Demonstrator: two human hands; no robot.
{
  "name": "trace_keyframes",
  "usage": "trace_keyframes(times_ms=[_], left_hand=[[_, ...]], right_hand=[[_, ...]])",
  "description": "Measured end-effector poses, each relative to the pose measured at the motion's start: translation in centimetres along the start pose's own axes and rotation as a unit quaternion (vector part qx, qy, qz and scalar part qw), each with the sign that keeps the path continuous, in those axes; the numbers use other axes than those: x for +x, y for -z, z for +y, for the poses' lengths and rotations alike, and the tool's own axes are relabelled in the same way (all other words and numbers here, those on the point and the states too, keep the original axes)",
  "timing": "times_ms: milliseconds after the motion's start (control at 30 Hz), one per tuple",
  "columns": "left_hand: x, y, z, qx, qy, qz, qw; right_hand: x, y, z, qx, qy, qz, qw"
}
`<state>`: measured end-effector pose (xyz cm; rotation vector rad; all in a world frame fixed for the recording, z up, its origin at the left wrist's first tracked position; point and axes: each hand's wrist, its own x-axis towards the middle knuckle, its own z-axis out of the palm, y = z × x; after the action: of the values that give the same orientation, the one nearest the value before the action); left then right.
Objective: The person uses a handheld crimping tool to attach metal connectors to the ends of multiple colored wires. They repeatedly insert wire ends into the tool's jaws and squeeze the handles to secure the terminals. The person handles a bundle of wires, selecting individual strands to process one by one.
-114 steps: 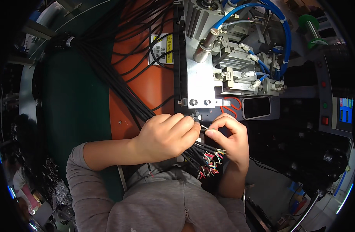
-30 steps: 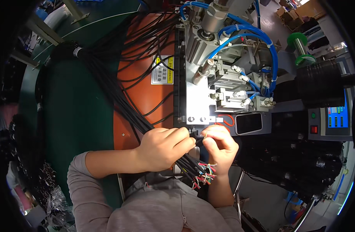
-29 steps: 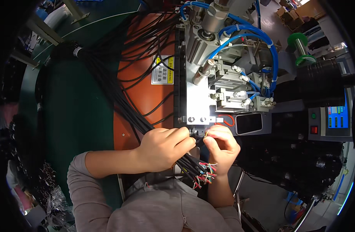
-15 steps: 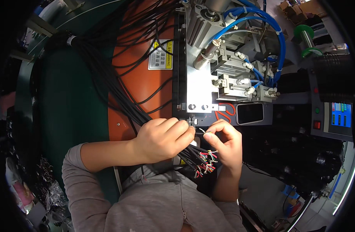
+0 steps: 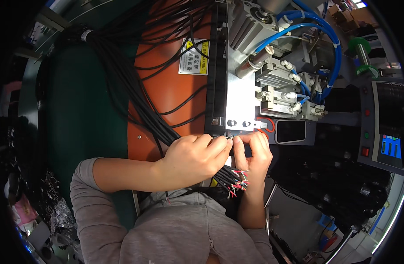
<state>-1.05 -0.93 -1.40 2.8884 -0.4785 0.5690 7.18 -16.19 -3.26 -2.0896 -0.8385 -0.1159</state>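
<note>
My left hand (image 5: 195, 158) is closed round the end of a black cable, most of which its curled fingers hide. Close against it, the thumb and forefinger of my right hand (image 5: 255, 152) pinch at the thin wires of that cable end; the exact grip is partly hidden. Both hands are just below the front edge of a metal machine plate (image 5: 240, 97). Beneath the hands, a bunch of black cables ends in bare red, white and green wire ends (image 5: 238, 184). The rest of the black cable bundle (image 5: 142, 112) runs up to the far left.
Pneumatic cylinders (image 5: 277, 83) with blue air hoses (image 5: 336, 48) stand at the back right. A phone (image 5: 291, 131) lies beside a red-handled tool (image 5: 268, 124). A control box with a screen (image 5: 390, 147) is at the right. An orange panel (image 5: 167, 97) adjoins the green surface (image 5: 83, 110).
The view has shifted, so the machine appears further right. My hands have come closer together, and the white wire end that showed between them is now mostly covered by fingers.
</note>
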Motion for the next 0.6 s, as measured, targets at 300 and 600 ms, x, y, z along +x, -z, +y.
trace_keyframes(times_ms=[300,600], left_hand=[[0.4,0.5,0.2,-0.004,0.019,-0.019,1.000],[0.8,-0.3,-0.7,-0.028,-0.003,0.069,0.997]], right_hand=[[-0.9,-1.1,0.8,0.117,-0.068,0.040,0.990],[-2.2,-2.3,2.8,0.468,-0.306,-0.003,0.829]])
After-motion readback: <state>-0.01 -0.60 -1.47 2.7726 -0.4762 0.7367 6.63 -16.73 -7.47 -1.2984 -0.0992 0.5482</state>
